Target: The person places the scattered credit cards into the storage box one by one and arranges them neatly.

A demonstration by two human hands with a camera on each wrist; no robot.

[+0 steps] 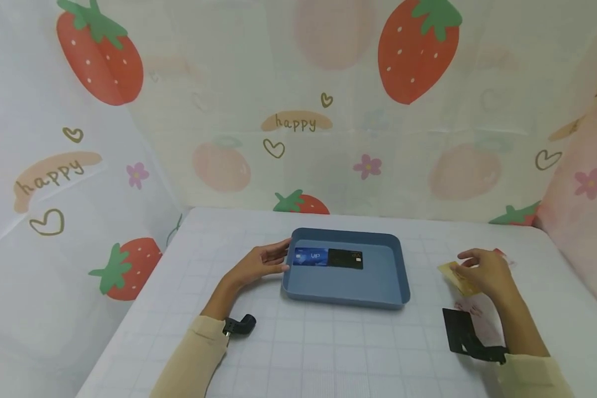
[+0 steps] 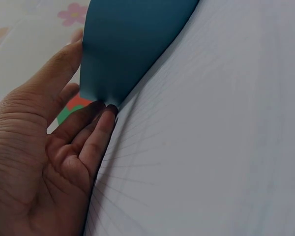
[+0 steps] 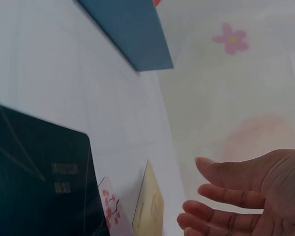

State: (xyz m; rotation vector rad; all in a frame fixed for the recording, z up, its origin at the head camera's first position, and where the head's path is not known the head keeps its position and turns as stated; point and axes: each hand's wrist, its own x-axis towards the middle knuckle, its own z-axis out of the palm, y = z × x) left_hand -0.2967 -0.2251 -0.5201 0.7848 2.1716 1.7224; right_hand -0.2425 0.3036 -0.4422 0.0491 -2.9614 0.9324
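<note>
My left hand [image 1: 258, 262] grips the left side of a shallow blue tray [image 1: 345, 302]. In the left wrist view its thumb reaches the tray wall [image 2: 132, 44] and the other fingertips meet the lower edge. Inside the tray, a blue VIP card [image 1: 310, 257] and a black card [image 1: 345, 258] lie end to end. Over a yellow card [image 1: 460, 279] hovers my right hand [image 1: 487, 271], its fingers spread apart. The right wrist view shows a gap between those fingers and the yellow card [image 3: 150, 204]; nothing is held.
A dark card [image 1: 455, 326] lies nearer me, beside a pale card with red blossoms [image 1: 485, 318] partly under the right forearm. Something red and white [image 1: 502, 255] shows behind the right hand. Strawberry-print cloth [image 1: 298, 160] stands behind the white table [image 1: 323, 354].
</note>
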